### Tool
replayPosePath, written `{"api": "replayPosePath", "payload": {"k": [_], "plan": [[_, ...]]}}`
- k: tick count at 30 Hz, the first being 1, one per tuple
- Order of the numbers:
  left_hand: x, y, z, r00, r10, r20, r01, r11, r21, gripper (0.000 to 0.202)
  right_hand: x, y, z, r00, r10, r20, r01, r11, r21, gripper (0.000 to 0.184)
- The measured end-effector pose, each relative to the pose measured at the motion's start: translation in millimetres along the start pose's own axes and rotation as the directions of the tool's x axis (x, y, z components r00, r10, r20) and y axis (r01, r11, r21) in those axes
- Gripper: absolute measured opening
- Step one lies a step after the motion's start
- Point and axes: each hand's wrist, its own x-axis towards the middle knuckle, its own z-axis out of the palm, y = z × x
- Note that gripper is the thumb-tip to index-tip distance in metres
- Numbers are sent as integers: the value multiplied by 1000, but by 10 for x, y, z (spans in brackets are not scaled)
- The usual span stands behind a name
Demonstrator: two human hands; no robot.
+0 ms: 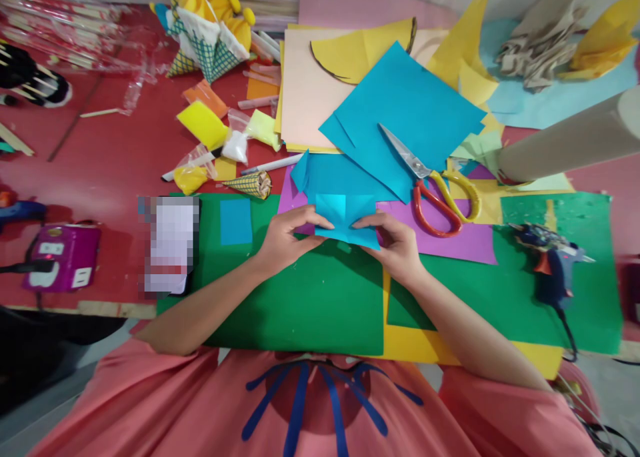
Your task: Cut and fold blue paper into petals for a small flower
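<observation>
Holding a creased blue paper [345, 210] over a green sheet [300, 303]

Holds the creased blue paper in front of the body, between both hands, with a vertical crease near its middle (brighter on the upper left). Pinches its left side with the left hand [295, 233], thumb and fingers closed on the edge. Pinches its right side with the right hand [397, 243], closed in the same way.

Directly beyond the hands: a purple sheet [465, 243] and a larger blue sheet [420, 97], partly overlapping. To the right of the paper: scissors [424, 172] with one red and one yellow handle, pointing away to the upper left across the blue sheet. Farther right: a dark blue glue gun [555, 277] with a trailing cord.

To the left of the left hand: a small blue rectangle [236, 221], flat on the green. Beside that rectangle: a phone [173, 243], screen pixelated. Beyond: a small checked cone [250, 185], near a yellow packet [203, 125]. Beneath everything: a red worktop [115, 157].
</observation>
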Motion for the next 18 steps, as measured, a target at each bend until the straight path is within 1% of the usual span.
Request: {"api": "replayPosePath", "payload": {"k": [3,6,9,10,13,14,15,16,18], "plan": [[-6,1,13,1000,-26,-9,26,999,20,6,5,-15,3,1000,12,-5,-12,1000,-7,17],[-17,-8,38,996,-76,-45,77,996,32,11,5,-26,14,996,84,-23,-84,996,5,16],[-18,-3,64,984,-167,-67,165,986,-32,17,7,-33,35,986,161,-48,-161,987,-9,16],[-14,2,70,979,-198,-44,194,978,-80,22,7,-34,43,982,179,-61,-181,983,-21,16],[1,20,77,964,-256,64,264,934,-241,54,5,-33,70,980,186,-75,-189,981,-45,16],[7,25,76,958,-271,92,286,921,-265,61,2,-32,79,982,176,-71,-179,983,-42,17],[12,29,74,951,-289,109,308,914,-264,61,-2,-31,87,984,169,-62,-171,985,-30,19],[16,32,71,945,-306,113,325,914,-243,56,-7,-33,94,984,171,-48,-171,985,-7,22],[19,34,67,939,-327,103,341,922,-184,38,-15,-42,102,979,201,-14,-200,978,54,32]]}}
